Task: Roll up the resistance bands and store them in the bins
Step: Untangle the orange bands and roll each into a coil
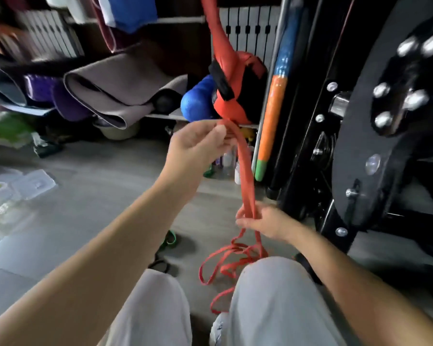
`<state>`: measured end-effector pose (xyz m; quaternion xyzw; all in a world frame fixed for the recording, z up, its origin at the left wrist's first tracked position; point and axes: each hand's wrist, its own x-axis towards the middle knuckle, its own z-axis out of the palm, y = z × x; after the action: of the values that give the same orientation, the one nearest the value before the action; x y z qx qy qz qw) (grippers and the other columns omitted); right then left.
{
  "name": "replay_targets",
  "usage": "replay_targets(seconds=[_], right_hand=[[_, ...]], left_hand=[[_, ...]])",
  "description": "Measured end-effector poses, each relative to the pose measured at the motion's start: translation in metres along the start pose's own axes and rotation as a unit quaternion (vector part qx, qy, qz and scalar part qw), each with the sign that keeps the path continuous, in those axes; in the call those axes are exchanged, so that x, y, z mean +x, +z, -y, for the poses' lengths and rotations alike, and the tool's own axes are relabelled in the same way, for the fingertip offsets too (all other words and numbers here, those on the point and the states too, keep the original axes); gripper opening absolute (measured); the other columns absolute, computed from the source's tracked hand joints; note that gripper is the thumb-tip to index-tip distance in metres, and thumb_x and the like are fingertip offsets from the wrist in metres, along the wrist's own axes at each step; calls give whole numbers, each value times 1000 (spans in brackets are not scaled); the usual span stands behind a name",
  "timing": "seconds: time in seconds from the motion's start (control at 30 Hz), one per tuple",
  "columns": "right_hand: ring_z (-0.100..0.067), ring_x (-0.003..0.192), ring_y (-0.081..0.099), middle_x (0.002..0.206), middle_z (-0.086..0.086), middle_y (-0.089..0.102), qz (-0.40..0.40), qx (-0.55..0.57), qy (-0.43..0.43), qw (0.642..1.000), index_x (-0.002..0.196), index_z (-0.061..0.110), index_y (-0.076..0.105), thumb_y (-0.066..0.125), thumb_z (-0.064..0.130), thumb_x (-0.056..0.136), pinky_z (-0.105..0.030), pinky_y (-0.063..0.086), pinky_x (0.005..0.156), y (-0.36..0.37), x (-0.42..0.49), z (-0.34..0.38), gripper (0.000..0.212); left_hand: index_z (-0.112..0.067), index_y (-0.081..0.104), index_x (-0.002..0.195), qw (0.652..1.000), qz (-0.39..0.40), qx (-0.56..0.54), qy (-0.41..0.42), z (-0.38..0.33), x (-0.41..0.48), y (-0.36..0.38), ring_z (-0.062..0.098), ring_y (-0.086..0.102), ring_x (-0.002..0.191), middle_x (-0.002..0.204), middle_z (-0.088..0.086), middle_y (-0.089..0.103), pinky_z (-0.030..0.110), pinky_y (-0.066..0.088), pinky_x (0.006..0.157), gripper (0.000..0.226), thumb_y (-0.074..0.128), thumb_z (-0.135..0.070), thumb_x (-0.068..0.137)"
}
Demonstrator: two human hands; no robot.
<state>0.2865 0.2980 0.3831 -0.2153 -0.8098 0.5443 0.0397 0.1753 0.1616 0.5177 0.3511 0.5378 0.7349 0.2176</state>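
Head view, looking down past both knees (273,295) in pale grey trousers. Left hand (198,146) is raised in front of the shelf (160,116), thumb and fingertips pinched together on the top bend of a red band (246,171). From that pinch the band drops as two flat strands lying close together. Right hand (268,223) is lower and nearer the body, fingers curled round both strands, thumb side facing the camera. Below the right hand the rest of the band falls slack and lies in loose, untidy loops on the floor (98,183) between the knees, not rolled. A green band (169,240) lies on the floor just left of those loops, apart from them, with a dark loop (160,264) beside it nearer the left knee. Far left on the floor sit clear plastic boxes (33,183), blurred, well apart from both hands. On the shelf: folded grey and purple mats (110,96), a blue roller (198,101), a red and black bag (238,91). A blue, orange and green pole (273,121) stands upright beside a black machine frame (360,146) at right.
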Motion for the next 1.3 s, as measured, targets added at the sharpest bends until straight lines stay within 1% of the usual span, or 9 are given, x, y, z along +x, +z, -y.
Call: replay_targets(seconds=[0.17, 0.37, 0.5, 0.73, 0.9, 1.0, 1.1, 1.17, 1.3], right_hand=[[-13, 50, 35, 57, -1, 37, -97, 74, -62, 991, 79, 10, 45, 36, 10, 100, -29, 34, 55, -25, -7, 81, 23], [-10, 50, 38, 61, 1, 39, -143, 68, -209, 965, 74, 19, 42, 46, 20, 99, -19, 35, 49, -66, -18, 185, 25], [-8, 71, 53, 78, 5, 54, -105, -53, -134, 984, 91, 15, 56, 67, 43, 83, -22, 43, 67, -57, -10, 137, 30], [-10, 54, 44, 59, 6, 46, -94, -112, 6, 989, 71, 20, 52, 63, 25, 89, -20, 37, 53, -29, -18, 40, 21], [-11, 48, 38, 50, 4, 42, -88, 326, -111, 935, 71, 13, 47, 55, 35, 84, -22, 36, 54, -34, -17, 70, 27], [-13, 51, 55, 57, -3, 56, -101, -79, -4, 992, 66, 14, 52, 62, 39, 87, -28, 44, 57, -30, -4, 57, 34], [-25, 78, 57, 71, -2, 56, -3, -426, 144, 893, 68, 15, 53, 63, 51, 82, -25, 42, 56, -26, 4, 41, 40], [-26, 101, 57, 99, -3, 62, 7, -443, 129, 887, 98, 14, 60, 69, 56, 74, -29, 48, 75, -21, 4, 33, 48], [-15, 121, 52, 132, -3, 55, -1, -150, -14, 989, 134, 16, 46, 79, 43, 65, -39, 39, 106, 0, -4, 43, 81]], left_hand=[[-4, 61, 95, 991, -114, 75, -14, -26, 4, -20, 9, 68, 72, 82, 5, 67, 21, 55, 74, 14, 48, -9, 96], [2, 58, 104, 978, -98, 170, -72, -2, -9, -33, -2, 64, 57, 82, 6, 65, 13, 50, 60, 14, 49, -2, 94], [-1, 61, 101, 971, -115, 189, -88, 17, -15, -44, -2, 65, 61, 84, 8, 65, 14, 51, 62, 12, 52, -4, 93], [-20, 62, 73, 948, -158, 211, -177, 58, -33, -67, 28, 62, 76, 74, 6, 65, 46, 50, 79, 25, 55, -4, 91], [-14, 64, 86, 954, -142, 202, -171, 64, -28, -75, 9, 67, 67, 79, 2, 67, 32, 55, 74, 16, 52, -6, 94], [-13, 63, 94, 954, -124, 233, -146, 69, -29, -76, -1, 65, 62, 78, -2, 66, 22, 55, 68, 16, 50, -3, 94], [-14, 63, 95, 958, -116, 235, -112, 65, -29, -76, -1, 65, 64, 81, 2, 67, 22, 55, 71, 19, 50, -1, 93], [-10, 65, 103, 954, -66, 274, -102, 65, -32, -74, 3, 66, 71, 86, 4, 67, 24, 55, 74, 20, 51, 0, 92], [-10, 71, 101, 920, 72, 371, -99, 74, -42, -59, 22, 68, 86, 92, 4, 71, 41, 55, 84, 22, 57, 0, 88]])
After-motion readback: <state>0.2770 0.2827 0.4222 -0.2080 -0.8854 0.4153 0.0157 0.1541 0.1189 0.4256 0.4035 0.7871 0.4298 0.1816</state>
